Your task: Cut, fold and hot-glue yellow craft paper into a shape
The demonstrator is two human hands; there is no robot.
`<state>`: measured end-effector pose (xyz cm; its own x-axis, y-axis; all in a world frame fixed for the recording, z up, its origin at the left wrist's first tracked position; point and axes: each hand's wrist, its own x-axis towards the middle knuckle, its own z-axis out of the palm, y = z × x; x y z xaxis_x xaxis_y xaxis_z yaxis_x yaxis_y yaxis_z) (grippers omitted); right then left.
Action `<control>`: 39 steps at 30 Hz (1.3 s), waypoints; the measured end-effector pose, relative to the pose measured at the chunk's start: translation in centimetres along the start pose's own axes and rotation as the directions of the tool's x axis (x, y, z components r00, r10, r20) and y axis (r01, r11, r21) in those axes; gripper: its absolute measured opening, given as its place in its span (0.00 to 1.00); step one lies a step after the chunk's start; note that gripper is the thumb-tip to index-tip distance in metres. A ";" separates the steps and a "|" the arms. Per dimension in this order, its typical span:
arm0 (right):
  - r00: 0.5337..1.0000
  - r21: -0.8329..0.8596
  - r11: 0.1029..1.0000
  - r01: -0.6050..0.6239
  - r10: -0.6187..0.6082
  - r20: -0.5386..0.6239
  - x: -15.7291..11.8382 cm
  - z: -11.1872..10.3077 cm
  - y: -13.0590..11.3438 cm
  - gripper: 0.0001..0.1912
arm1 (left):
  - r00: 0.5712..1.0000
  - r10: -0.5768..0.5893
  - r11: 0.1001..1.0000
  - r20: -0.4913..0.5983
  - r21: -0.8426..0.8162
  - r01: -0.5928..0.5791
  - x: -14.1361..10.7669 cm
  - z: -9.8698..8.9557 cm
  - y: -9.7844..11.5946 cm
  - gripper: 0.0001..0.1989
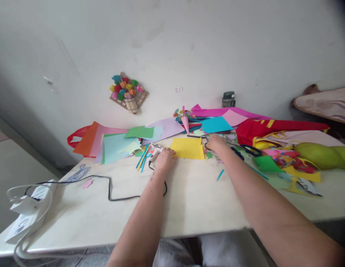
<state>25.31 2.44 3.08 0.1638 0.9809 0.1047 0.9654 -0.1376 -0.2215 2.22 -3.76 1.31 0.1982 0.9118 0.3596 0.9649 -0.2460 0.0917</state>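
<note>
From my remote seat I see the yellow sheet (pixel 187 149) flat on the table (pixel 194 200), between the two hands, its long axis running left to right; the left hand (pixel 165 161) is the nearer, its fingertips at the sheet's left edge, fingers close together, though I cannot tell whether they pinch it or merely rest; the right hand (pixel 216 142) lies just past the far right corner, fingers curled at a dark loop handle (pixel 207 147), probably of scissors, and I cannot tell how firm that grip is; just left of the left hand I see a white glue gun (pixel 155 152), then blue and yellow strips (pixel 143 158); beyond the sheet stands a pink paper cone (pixel 185 125); farther left, a power strip (pixel 41 191).
</note>
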 end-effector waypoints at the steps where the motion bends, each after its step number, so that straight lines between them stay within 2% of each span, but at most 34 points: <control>1: 1.000 -0.006 1.000 -0.004 0.004 0.022 0.0 -0.1 0.0 0.21 | 1.000 -0.001 1.000 0.002 -0.006 0.001 0.0 0.0 0.0 0.11; 5: 0.991 -0.024 1.000 0.009 -0.006 0.133 0.0 -0.5 -0.1 0.20 | 1.000 -0.014 1.000 0.025 -0.021 0.014 0.0 0.1 0.1 0.12; 7: 0.989 -0.033 0.999 0.025 -0.020 0.146 0.0 -0.7 -0.2 0.20 | 0.999 -0.019 0.999 0.026 -0.025 0.019 0.0 0.1 0.2 0.12; 10: 0.997 -0.061 0.997 0.043 -0.039 0.071 -0.3 -0.9 -0.5 0.20 | 0.998 -0.055 0.998 -0.015 -0.006 0.055 0.1 -0.1 0.0 0.11; 12: 0.998 -0.074 0.995 0.069 -0.069 -0.002 -0.5 -1.0 -0.8 0.19 | 0.987 -0.132 0.990 -0.095 0.040 0.137 0.2 -0.4 -0.4 0.10; 14: 0.991 -0.071 0.990 0.124 -0.128 -0.050 -0.8 -1.0 -1.3 0.18 | 0.946 -0.249 0.959 -0.205 0.087 0.271 0.2 -0.7 -1.0 0.10; 17: 0.963 -0.046 0.967 0.251 -0.254 -0.087 -1.2 -0.8 -2.2 0.17 | 0.856 -0.400 0.883 -0.327 0.115 0.456 0.1 -0.9 -1.9 0.11; 19: 0.942 -0.026 0.946 0.324 -0.325 -0.079 -1.5 -0.6 -2.7 0.16 | 0.824 -0.449 0.851 -0.346 0.117 0.513 -0.1 -0.9 -2.4 0.12; 21: 0.911 -0.009 0.912 0.409 -0.409 -0.044 -1.7 -0.3 -3.1 0.14 | 0.816 -0.472 0.840 -0.334 0.111 0.532 -0.1 -0.8 -2.7 0.13; 25: 0.817 0.009 0.818 0.575 -0.575 0.046 -2.2 0.1 -3.8 0.14 | 0.845 -0.464 0.857 -0.266 0.109 0.504 -0.1 -0.7 -2.7 0.13; 28: 0.762 0.014 0.767 0.642 -0.640 0.104 -2.6 0.3 -4.1 0.14 | 0.894 -0.389 0.900 -0.222 0.113 0.420 -0.1 -0.7 -2.6 0.11; 30: 0.734 0.007 0.741 0.671 -0.667 0.129 -2.9 0.2 -4.3 0.14 | 0.909 -0.356 0.916 -0.215 0.113 0.385 -0.1 -0.8 -2.6 0.11; 35: 0.712 -0.061 0.713 0.699 -0.683 0.162 -3.5 -0.3 -4.9 0.13 | 0.912 -0.324 0.929 -0.252 0.097 0.357 0.1 -0.9 -2.5 0.10; 39: 0.695 -0.118 0.685 0.719 -0.702 0.154 -3.9 -0.6 -5.4 0.13 | 0.955 -0.252 0.964 -0.158 0.039 0.261 0.2 -0.6 -2.4 0.10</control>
<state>19.59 -0.72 4.41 -0.5953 0.7996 0.0788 0.8033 0.5944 0.0375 -0.11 -3.17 1.77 -0.0813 0.8807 0.4667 0.9892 0.0141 0.1458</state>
